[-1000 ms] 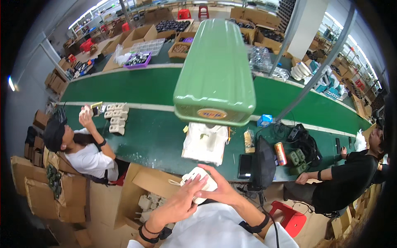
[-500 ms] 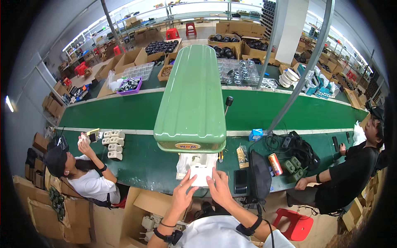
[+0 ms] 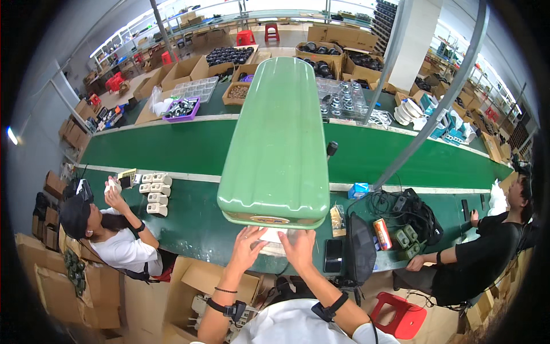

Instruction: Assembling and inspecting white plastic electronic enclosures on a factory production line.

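Observation:
A bench machine with a long green metal cover stands in front of me, its black-knobbed lever on the right side. Below the cover's near edge, my left hand grips the left side of a white plastic part. From the other side my right hand holds the same part, thumb on its near face. The cover hides the part's far portion and some of my fingertips, so what it rests against does not show.
Beige housings stand left on the green bench, beside a seated person. To the right lie a phone, a black bag, an orange can and green parts. Another person sits far right. An open carton is below.
Both hands have carried the white part forward, further under the green cover, which now hides more of it. The whole view has shifted slightly.

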Motion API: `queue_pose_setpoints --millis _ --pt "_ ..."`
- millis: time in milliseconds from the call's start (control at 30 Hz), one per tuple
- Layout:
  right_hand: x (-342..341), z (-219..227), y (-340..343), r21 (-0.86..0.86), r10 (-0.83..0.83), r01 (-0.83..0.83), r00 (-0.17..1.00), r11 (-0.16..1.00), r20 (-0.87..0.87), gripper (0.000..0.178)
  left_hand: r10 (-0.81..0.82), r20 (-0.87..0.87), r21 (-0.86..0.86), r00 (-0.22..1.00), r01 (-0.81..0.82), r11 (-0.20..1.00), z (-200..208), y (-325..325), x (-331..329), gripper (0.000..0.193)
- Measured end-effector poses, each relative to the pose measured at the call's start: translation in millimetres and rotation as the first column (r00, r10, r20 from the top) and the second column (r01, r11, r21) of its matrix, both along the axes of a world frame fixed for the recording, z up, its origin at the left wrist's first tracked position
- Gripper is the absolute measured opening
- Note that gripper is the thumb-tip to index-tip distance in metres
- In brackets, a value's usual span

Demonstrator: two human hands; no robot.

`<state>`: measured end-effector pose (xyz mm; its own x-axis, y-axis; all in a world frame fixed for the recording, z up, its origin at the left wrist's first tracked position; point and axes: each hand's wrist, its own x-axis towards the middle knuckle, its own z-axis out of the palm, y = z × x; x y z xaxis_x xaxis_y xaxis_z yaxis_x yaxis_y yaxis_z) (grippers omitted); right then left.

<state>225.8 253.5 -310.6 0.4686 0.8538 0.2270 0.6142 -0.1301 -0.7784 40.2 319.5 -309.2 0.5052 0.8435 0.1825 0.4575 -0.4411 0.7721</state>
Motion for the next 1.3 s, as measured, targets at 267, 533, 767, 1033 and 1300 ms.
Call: queue_pose_setpoints --millis 267,533,767,1033,1300 --pt "85.6 -4.4 44.9 0.415 0.029 0.104 0.953 0.904 -0.302 0.049 0.005 0.042 0.141 0.999 -0.011 0.990 12.1 -9.0 17.3 0.073" --pt "133.1 189.3 89.7 0.324 0.320 -0.118 0.644 0.939 -0.695 0.039 0.351 0.049 0.084 0.935 -0.354 0.932 -20.7 -12.4 69.6 0.093" --pt "93.7 196.8 22.2 0.327 0.334 -0.067 0.251 0.942 -0.909 0.022 0.401 0.052 0.137 0.915 -0.404 0.904 -17.3 -10.9 72.9 0.088" --pt "80.2 92.7 -2.1 -0.179 0.053 -0.459 0.449 0.870 -0.892 0.022 0.393 0.015 0.040 0.919 -0.394 0.918 -24.0 -13.2 69.1 0.088" --pt "160.3 -111.5 37.7 0.190 0.208 -0.181 0.970 0.965 -0.130 0.035 0.337 -0.054 -0.004 0.940 -0.338 0.941 -44.3 -11.3 72.2 0.088"
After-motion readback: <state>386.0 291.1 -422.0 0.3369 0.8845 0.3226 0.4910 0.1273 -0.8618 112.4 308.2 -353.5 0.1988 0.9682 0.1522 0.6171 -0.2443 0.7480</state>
